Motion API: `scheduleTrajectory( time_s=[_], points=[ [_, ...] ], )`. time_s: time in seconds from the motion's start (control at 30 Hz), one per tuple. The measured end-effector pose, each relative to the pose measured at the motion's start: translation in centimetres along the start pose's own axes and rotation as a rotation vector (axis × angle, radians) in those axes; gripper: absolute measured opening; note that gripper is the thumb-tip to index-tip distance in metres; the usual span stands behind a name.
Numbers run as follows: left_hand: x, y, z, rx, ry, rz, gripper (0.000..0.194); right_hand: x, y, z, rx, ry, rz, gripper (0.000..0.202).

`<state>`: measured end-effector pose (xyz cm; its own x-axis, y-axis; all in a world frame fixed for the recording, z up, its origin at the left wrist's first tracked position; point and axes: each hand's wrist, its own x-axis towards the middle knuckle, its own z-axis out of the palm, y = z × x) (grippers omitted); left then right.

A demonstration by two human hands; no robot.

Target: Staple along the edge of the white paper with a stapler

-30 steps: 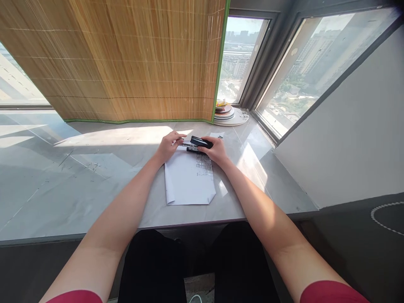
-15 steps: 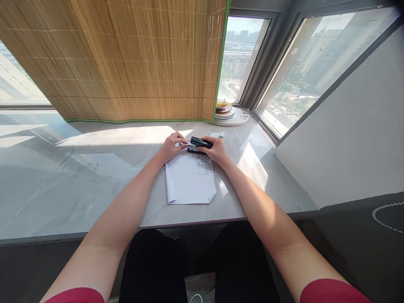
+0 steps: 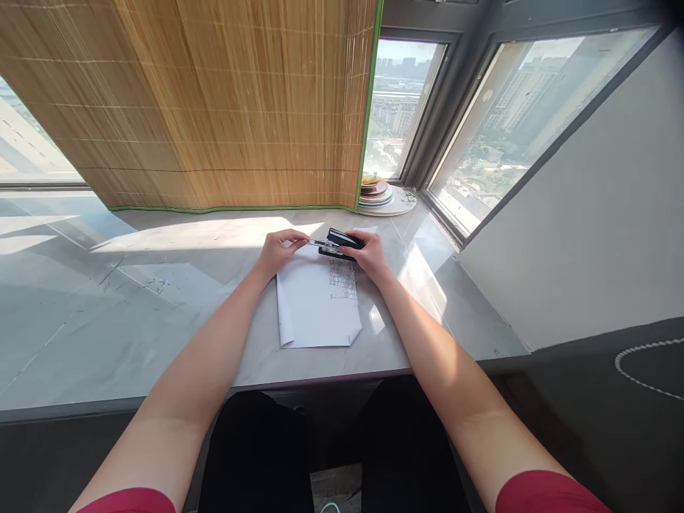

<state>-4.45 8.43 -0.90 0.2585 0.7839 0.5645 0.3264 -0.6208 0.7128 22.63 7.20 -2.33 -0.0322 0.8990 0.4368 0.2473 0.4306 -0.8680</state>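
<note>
A black stapler (image 3: 345, 238), its top lifted away from its base, is held in my right hand (image 3: 370, 254), whose fingers wrap its right end. My left hand (image 3: 281, 250) pinches the outer end of a thin metal strip (image 3: 316, 243) that sticks out to the left from between the stapler's two halves. Beneath the stapler lies a white sheet of paper (image 3: 315, 306) with curled lower corners. Rows of staples (image 3: 343, 279) show on the upper right of the sheet.
The grey stone-look ledge (image 3: 214, 299) carries scattered small bits (image 3: 160, 283) at the left. Stacked plates (image 3: 377, 192) stand in the window corner. A bamboo blind (image 3: 214, 107) hangs along the back, and a white wall (image 3: 588, 206) bounds the right.
My left hand has moved left, away from the stapler, with the thin metal strip now drawn further out. My right hand still holds the stapler. The view has shifted slightly.
</note>
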Motion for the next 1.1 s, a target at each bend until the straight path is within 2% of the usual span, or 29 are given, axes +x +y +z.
scheduleTrajectory(
  time_s=[0.13,0.27,0.33,0.43,0.57,0.8,1.1],
  points=[
    [0.0,0.1,-0.1,-0.102,-0.049,-0.034,0.039,-0.2,-0.4,-0.3,0.057,-0.054,0.019,0.035],
    [0.1,-0.2,0.3,-0.103,-0.212,-0.002,0.065,-0.6,-1.2,0.3,0.087,-0.21,-0.029,0.038],
    [0.1,-0.3,0.5,-0.066,-0.237,0.024,0.062,-0.8,-1.5,0.8,0.106,-0.253,-0.056,0.04],
    [0.1,-0.3,0.6,-0.02,-0.206,0.038,0.05,-0.9,-1.7,1.2,0.14,-0.238,-0.076,0.043],
    [0.0,-0.4,0.7,0.02,-0.248,0.057,0.038,-1.0,-1.7,1.3,0.112,-0.233,-0.098,0.043],
    [0.1,-0.4,0.7,0.032,-0.168,0.049,0.03,-0.9,-1.6,1.5,0.057,-0.184,-0.046,0.044],
    [0.2,0.0,0.5,0.009,-0.107,0.001,0.031,-0.9,-1.2,1.7,0.048,-0.166,-0.06,0.045]
  ],
)
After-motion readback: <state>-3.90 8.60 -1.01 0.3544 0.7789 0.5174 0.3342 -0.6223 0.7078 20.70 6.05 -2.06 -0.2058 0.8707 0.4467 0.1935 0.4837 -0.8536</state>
